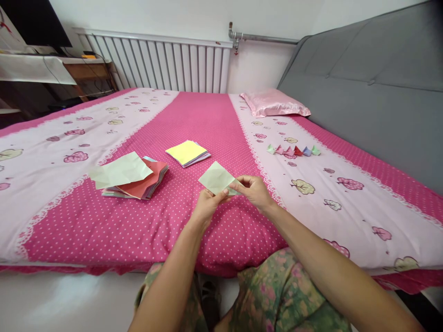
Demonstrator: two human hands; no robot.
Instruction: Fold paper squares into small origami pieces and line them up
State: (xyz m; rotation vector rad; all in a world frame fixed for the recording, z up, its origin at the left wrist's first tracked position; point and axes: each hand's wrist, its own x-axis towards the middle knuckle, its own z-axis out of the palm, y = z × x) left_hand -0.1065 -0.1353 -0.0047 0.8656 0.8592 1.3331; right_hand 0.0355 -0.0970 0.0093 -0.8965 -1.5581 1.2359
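Between my two hands is a pale green square of origami paper (216,176), held just above the pink bedspread. My left hand (208,204) pinches its near edge, thumb on top. On the right side, my right hand (254,190) grips the paper's right corner between thumb and fingers. The fingers under the sheet are partly hidden. Beyond the paper lies a neat stack of square paper (187,152) with a yellow sheet on top. To the left rests a looser pile with a red sheet (147,180) and a creased pale green sheet (121,169) over it.
Several small folded paper pieces (293,151) stand in a row on the bedspread (214,120) at the right. A pink pillow (275,102) lies near the grey headboard (367,78). A white radiator (155,60) runs along the wall. A desk with a monitor (36,23) stands far left.
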